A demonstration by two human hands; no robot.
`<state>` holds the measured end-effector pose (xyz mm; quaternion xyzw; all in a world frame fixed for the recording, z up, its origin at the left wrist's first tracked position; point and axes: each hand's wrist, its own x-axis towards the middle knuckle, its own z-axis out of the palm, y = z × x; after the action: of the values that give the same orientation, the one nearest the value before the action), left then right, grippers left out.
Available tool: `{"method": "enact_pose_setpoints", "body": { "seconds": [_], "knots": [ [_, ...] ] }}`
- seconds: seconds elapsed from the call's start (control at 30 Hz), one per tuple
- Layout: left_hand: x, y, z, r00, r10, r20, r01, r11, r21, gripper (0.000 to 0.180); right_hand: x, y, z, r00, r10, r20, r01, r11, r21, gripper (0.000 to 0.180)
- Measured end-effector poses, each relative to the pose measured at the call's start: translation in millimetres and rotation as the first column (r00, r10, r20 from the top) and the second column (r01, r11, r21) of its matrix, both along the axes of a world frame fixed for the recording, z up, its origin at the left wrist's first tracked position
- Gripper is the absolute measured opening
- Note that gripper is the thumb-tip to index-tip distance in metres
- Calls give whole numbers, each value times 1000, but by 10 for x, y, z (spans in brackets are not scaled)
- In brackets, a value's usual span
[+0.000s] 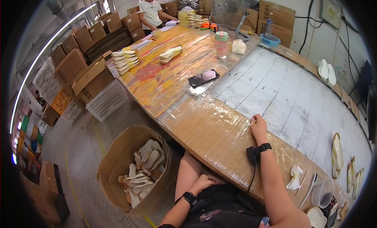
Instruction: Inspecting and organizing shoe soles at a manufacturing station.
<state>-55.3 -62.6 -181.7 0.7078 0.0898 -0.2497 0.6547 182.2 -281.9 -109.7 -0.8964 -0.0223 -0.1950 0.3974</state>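
Observation:
My left hand (204,182) rests on my thigh below the table edge, holding nothing I can see, its fingers laid along the leg. On the film-covered cardboard of the table (204,118) lies my right hand (258,126), fingers curled in; whether anything small is inside is hidden. It is beside the white marked sheet (271,90). Beyond it lies a dark phone (204,77). White shoe soles with brown-yellow edges (336,155) stand along the sheet's right side. Left of my leg, a large cardboard box (108,169) holds a heap of similar soles (143,177).
Farther back are a stack of soles (125,61), a sole pair (171,54), a pink-green bottle (221,45) and a fan (229,11). A person (151,12) works at the far end. A crumpled tissue (295,177) and clear plastic cup (323,192) are near my right forearm.

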Motion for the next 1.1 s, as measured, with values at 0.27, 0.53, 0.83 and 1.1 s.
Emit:
{"method": "enact_pose_setpoints", "body": {
  "seconds": [0.27,0.53,0.83,1.1],
  "knots": [
    [-19,4,102,998,60,4,-60,998,-8,20,-27,12,-13,998,-6,67,8,999,-40,13],
    [3,24,-66,997,66,31,-63,993,-100,22,-69,20,37,1000,-12,11,12,999,-45,18],
    [-8,20,-73,995,95,-14,-96,988,-120,23,-95,35,90,1000,-15,13,16,994,-104,24],
    [-12,12,-61,995,97,5,-96,990,-100,22,-96,10,61,1000,-3,0,3,996,-94,19]
  ]
}}
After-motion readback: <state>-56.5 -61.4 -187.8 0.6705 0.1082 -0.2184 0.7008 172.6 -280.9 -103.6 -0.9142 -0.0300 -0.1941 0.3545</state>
